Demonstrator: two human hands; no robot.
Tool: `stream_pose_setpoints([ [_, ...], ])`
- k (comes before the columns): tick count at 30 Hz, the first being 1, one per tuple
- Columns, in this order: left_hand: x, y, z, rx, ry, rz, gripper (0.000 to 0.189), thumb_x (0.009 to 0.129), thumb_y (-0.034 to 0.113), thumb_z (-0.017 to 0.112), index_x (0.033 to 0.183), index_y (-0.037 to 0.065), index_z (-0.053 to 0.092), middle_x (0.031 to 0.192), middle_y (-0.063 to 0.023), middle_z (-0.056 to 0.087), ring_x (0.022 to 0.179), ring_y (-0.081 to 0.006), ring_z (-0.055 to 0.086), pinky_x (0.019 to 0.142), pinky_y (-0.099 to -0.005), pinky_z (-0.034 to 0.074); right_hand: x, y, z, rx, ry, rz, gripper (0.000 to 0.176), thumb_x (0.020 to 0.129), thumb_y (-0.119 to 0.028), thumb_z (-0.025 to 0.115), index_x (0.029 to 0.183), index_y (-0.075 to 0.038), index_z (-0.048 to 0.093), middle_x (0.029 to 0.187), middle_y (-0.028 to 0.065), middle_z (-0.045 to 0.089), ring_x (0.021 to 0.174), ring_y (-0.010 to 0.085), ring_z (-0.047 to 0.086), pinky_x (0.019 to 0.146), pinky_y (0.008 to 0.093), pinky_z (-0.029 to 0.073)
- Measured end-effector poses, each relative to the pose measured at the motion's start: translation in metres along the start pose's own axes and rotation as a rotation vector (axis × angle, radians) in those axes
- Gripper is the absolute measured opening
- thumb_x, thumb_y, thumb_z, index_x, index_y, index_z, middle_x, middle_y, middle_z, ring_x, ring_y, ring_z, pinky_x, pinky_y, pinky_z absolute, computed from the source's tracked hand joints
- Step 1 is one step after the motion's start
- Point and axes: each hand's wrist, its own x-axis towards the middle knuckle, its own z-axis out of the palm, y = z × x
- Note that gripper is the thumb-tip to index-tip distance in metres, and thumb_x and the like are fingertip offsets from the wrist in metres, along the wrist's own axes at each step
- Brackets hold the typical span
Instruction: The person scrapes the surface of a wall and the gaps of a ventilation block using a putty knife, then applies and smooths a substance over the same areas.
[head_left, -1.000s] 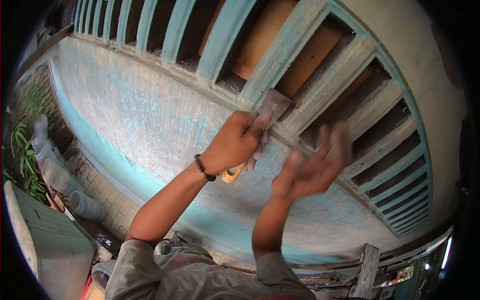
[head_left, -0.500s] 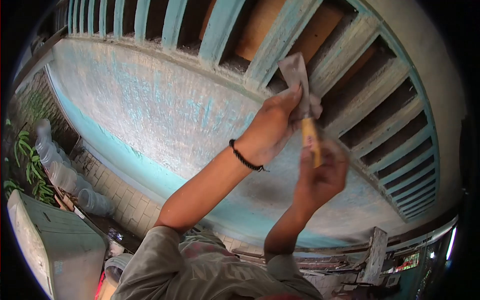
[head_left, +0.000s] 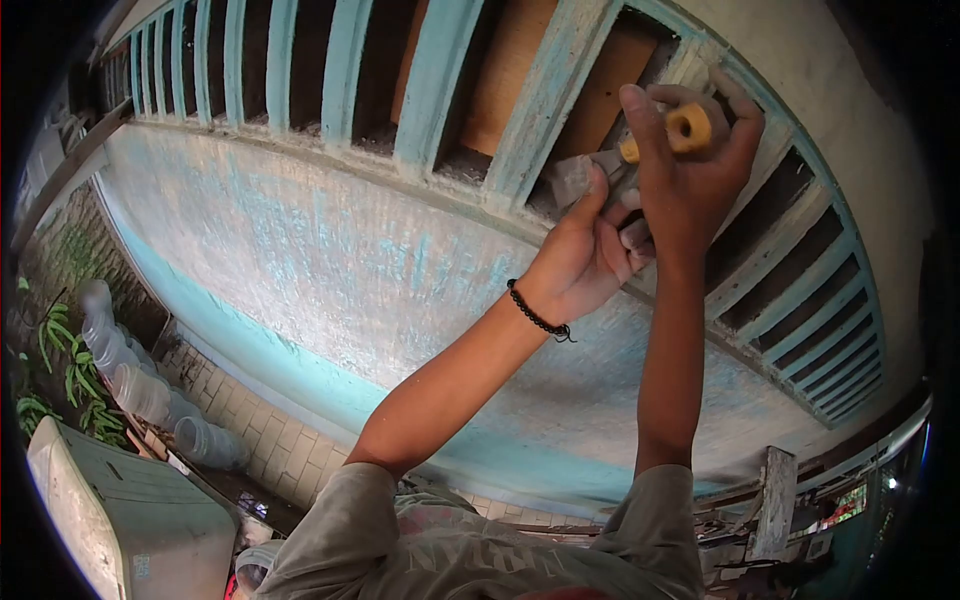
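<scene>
Both hands are raised against a slatted grille (head_left: pixel 545 95) and share one tool. Nearest of all, a grey, creased shirt (head_left: pixel 450 555) with faded lettering fills the bottom edge, and two bare forearms rise from it toward the grille. The left hand (head_left: pixel 585 262), with a black beaded bracelet (head_left: pixel 535 315) at its wrist, pinches the blade of a scraper (head_left: pixel 568 180), thumb laid flat on the metal and fingers curled beneath. The right hand (head_left: pixel 690 185) is clenched around the scraper's handle just above it.

That handle is pale yellow wood, rounded, with a hole through its end. The blade is dull grey metal, flat and dusty, and lies against the lower rail of the grille, between two slats.

Rough wooden slats make up the grille, their turquoise paint worn to bare grey in streaks, and a brown board (head_left: pixel 510 70) shows in the gaps behind them. Below the grille a plastered wall (head_left: pixel 330 260) is chalky, scraped and mottled blue. A cleaner turquoise band (head_left: pixel 300 375) runs under that. Farther below lie small pale tiles (head_left: pixel 265 440), a row of clear plastic containers (head_left: pixel 140 390), green plants (head_left: pixel 60 350) and a grey-green box (head_left: pixel 130 510). Down to the grille's right stands a weathered plank (head_left: pixel 775 505).
</scene>
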Motion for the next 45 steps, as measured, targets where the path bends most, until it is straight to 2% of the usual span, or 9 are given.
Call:
stream_pose_setpoints([
  [5,-0.017,0.008,0.017,0.199,0.150,-0.032,0.054,0.114,0.054,0.046,0.135,0.008,0.064,0.096,-0.0059,0.074,0.087,-0.0155,0.071,0.085,-0.0360,0.057,-0.003,-0.018,0.000,-0.095,-0.195,0.140,0.029,0.101,-0.025,0.079,0.089,-0.001,0.068,0.079,0.0075,0.076,0.069,0.0065,0.064,0.061,0.0237,0.050],
  [8,-0.056,0.033,0.016,0.986,0.289,-0.084,0.042,0.114,0.042,0.055,0.119,0.004,0.072,0.088,-0.0064,0.076,0.074,-0.0138,0.070,0.072,-0.0316,0.059,0.018,-0.026,-0.003,0.126,-0.085,0.251,0.038,0.106,-0.028,0.070,0.078,-0.003,0.070,0.070,0.0061,0.074,0.064,0.0087,0.062,0.063,0.0254,0.050],
  [10,-0.067,0.046,0.006,1.359,0.326,0.444,0.027,0.111,0.022,0.058,0.102,0.003,0.075,0.083,-0.0043,0.073,0.059,-0.0105,0.061,0.054,-0.0283,0.046,0.041,-0.011,-0.006,0.169,-0.068,0.062,0.041,0.109,-0.027,0.063,0.076,-0.004,0.070,0.070,0.0047,0.073,0.062,0.0106,0.062,0.064,0.0275,0.050],
  [13,-0.052,0.096,0.011,1.972,0.320,1.170,0.015,0.103,0.013,0.065,0.099,0.000,0.073,0.073,-0.0081,0.067,0.063,-0.0164,0.063,0.059,-0.0321,0.047,0.064,-0.021,0.004,0.243,-0.061,-0.074,0.030,0.112,-0.032,0.061,0.097,-0.006,0.059,0.072,0.0046,0.065,0.057,0.0115,0.063,0.055,0.0281,0.054],
  [18,-0.047,0.126,-0.006,2.258,-0.005,1.051,0.037,0.104,0.015,0.056,0.134,-0.007,0.063,0.124,-0.0261,0.067,0.112,-0.0414,0.066,0.095,-0.0443,0.054,0.067,0.011,0.026,0.371,-0.198,-0.255,0.026,0.113,-0.030,0.060,0.106,-0.006,0.052,0.075,0.0038,0.060,0.055,0.0095,0.062,0.051,0.0269,0.055],
  [29,-0.053,0.122,-0.012,2.462,0.105,0.848,0.067,0.099,0.030,0.061,0.150,-0.012,0.050,0.116,-0.0297,0.070,0.095,-0.0425,0.071,0.084,-0.0466,0.058,0.039,0.022,0.024,0.406,-0.304,-0.137,0.026,0.111,-0.028,0.061,0.108,-0.004,0.051,0.085,0.0049,0.059,0.056,0.0093,0.062,0.048,0.0273,0.055],
  [31,-0.052,0.119,-0.014,2.473,0.117,0.878,0.069,0.098,0.031,0.062,0.150,-0.013,0.050,0.113,-0.0288,0.071,0.091,-0.0409,0.071,0.081,-0.0456,0.058,0.049,0.042,0.029,0.237,-0.260,-0.475,0.028,0.112,-0.030,0.060,0.108,-0.004,0.050,0.085,0.0049,0.059,0.057,0.0088,0.062,0.048,0.0271,0.055],
  [42,-0.054,0.115,-0.023,2.531,0.120,0.960,0.077,0.093,0.035,0.070,0.150,-0.014,0.050,0.116,-0.0310,0.074,0.095,-0.0409,0.076,0.082,-0.0437,0.061,0.032,0.021,0.031,0.386,-0.274,-0.210,0.024,0.108,-0.024,0.067,0.107,-0.003,0.055,0.083,0.0054,0.061,0.057,0.0085,0.063,0.048,0.0264,0.054],
  [45,-0.051,0.115,-0.026,2.534,0.080,1.047,0.080,0.088,0.033,0.071,0.150,-0.014,0.051,0.099,-0.0225,0.073,0.084,-0.0361,0.072,0.077,-0.0410,0.060,0.027,0.024,0.025,0.402,-0.287,-0.236,0.022,0.107,-0.021,0.067,0.107,-0.003,0.055,0.085,0.0064,0.061,0.057,0.0091,0.063,0.049,0.0265,0.053],
])
